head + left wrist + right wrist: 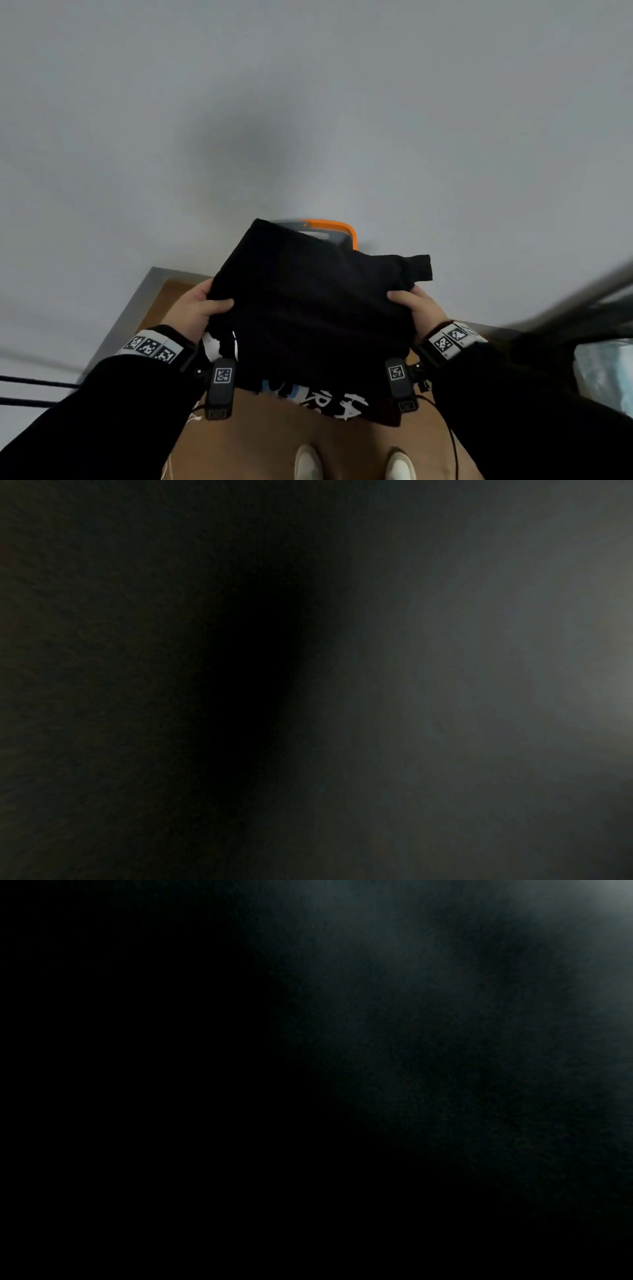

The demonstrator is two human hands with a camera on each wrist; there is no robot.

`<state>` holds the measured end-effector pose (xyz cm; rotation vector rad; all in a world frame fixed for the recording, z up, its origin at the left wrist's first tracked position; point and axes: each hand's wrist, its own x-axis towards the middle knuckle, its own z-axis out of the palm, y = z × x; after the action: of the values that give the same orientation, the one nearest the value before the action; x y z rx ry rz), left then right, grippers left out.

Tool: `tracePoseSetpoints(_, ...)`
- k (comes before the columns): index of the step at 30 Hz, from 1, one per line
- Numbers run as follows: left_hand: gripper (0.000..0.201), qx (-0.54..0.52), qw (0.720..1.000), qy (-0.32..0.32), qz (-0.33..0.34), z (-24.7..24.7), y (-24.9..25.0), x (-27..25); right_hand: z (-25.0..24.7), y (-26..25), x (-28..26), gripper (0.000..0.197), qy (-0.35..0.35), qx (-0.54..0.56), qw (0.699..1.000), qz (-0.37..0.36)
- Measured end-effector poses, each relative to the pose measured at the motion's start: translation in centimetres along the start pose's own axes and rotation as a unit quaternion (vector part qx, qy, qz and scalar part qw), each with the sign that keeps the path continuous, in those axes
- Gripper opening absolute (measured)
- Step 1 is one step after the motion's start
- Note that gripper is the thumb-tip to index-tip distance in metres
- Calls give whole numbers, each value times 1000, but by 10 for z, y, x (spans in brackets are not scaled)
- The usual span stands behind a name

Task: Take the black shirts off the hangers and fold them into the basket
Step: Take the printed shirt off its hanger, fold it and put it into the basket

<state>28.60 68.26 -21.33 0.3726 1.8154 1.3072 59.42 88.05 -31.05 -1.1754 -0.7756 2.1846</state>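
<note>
In the head view I hold a folded black shirt [308, 301] in front of me, a sleeve end sticking out at its upper right. My left hand [197, 310] grips its left edge, thumb on top. My right hand [416, 306] grips the right edge the same way. A white and blue print shows on the shirt's lower hanging part [329, 402]. Behind the shirt peeks the grey basket with an orange rim [346, 230], mostly hidden. Both wrist views are dark and show only black cloth.
A brown table top [274, 442] with a grey metal edge [137, 301] lies below my hands. My two white shoes [308, 462] show at the bottom. Dark blurred rails cross the right side [582, 301]. The grey floor spreads beyond the basket.
</note>
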Motion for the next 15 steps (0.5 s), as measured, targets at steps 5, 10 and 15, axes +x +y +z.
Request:
tracePoseSetpoints(5,46,-20,1000,13,-6,-35,-14,27,37,-21,2,34,28,-111,992,-56)
tracePoseSetpoints(10,59,4,998,18,-57,-67,-40,57,57,-12,4,36,78,-282,956,-13)
tracePoseSetpoints(15,57,35,996,-19,-74,-66,-53,69,73,-25,-1,38,161,-320,934,-4)
